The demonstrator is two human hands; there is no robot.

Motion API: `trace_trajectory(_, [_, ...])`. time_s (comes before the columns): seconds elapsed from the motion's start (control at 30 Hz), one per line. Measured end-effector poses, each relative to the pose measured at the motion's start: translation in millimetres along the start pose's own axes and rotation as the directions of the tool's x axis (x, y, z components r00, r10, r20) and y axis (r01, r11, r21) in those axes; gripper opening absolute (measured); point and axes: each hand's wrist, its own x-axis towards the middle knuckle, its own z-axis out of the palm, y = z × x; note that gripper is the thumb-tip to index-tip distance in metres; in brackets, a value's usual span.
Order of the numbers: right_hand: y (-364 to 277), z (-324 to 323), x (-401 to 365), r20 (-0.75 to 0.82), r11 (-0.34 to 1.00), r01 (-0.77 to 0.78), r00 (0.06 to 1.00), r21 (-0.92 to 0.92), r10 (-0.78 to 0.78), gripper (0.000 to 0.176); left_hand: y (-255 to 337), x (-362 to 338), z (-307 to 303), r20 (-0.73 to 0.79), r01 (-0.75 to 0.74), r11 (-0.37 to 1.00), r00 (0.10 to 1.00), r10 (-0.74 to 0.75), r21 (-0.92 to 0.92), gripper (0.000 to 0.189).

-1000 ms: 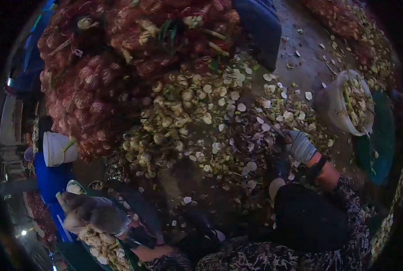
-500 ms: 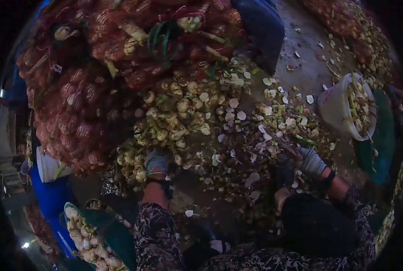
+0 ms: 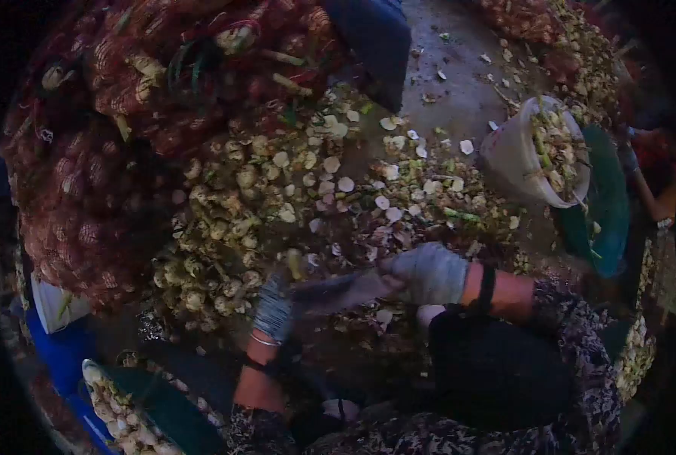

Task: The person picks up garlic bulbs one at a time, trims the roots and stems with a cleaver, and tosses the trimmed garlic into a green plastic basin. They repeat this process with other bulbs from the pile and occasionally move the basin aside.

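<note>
My left hand (image 3: 274, 309), in a grey-white glove, is closed around a garlic bulb, mostly hidden, whose yellowish stem (image 3: 294, 264) pokes up beyond the fingers. From the right, my gloved right hand (image 3: 430, 274) grips a knife (image 3: 342, 293), its broad blade blurred and pointing left to my left hand. Both hands are close together over the littered floor, in front of my knees. Just beyond my left hand lies a heap of untrimmed garlic bulbs (image 3: 215, 227). Cut root discs and stem scraps (image 3: 392, 214) are scattered behind the knife.
Red mesh sacks of garlic (image 3: 88, 220) are piled at the left. A white bucket (image 3: 501, 161) of trimmings leans beside a green basket (image 3: 609, 205) on the right. Pale bulbs fill another green basket (image 3: 167, 406) at lower left. Another person's arm (image 3: 649, 189) shows at far right.
My left hand has come back from the heap with a garlic bulb. My right hand has swung left with the knife, bringing it to my left hand. The view has shifted to the right.
</note>
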Motion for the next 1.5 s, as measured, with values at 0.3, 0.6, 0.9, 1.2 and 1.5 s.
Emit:
trace_trajectory(0.3, [59.4,13.9,-0.3,-0.067,0.932,-0.360,0.930,0.046,0.362,0.035,114.2,23.2,-26.9,0.097,0.249,0.533,0.950,-0.298,-0.808,0.045])
trace_trajectory(0.6, [29.2,-12.8,13.3,-0.005,0.851,-0.104,0.992,0.515,0.124,0.055,135.2,58.4,-38.2,-0.170,-0.025,0.514,0.956,-0.238,-0.857,0.056])
trace_trajectory(0.9, [75.2,71.2,29.5,-0.482,0.910,0.387,0.775,-0.150,-0.409,0.051,144.9,62.4,14.5,0.129,-0.096,-0.722,0.960,-0.250,-0.685,0.066])
trace_trajectory(1.2, [23.0,-14.7,-23.0,-0.173,0.995,-0.053,0.983,0.084,0.067,0.034,117.8,51.2,-4.7,0.092,0.008,-0.466,0.983,-0.159,-0.885,0.070])
trace_trajectory(1.5, [4.0,-15.6,-27.1,-0.125,0.980,0.154,0.978,-0.127,-0.170,0.028,114.5,42.6,2.2,0.133,0.136,-0.115,0.991,0.029,-0.984,0.066])
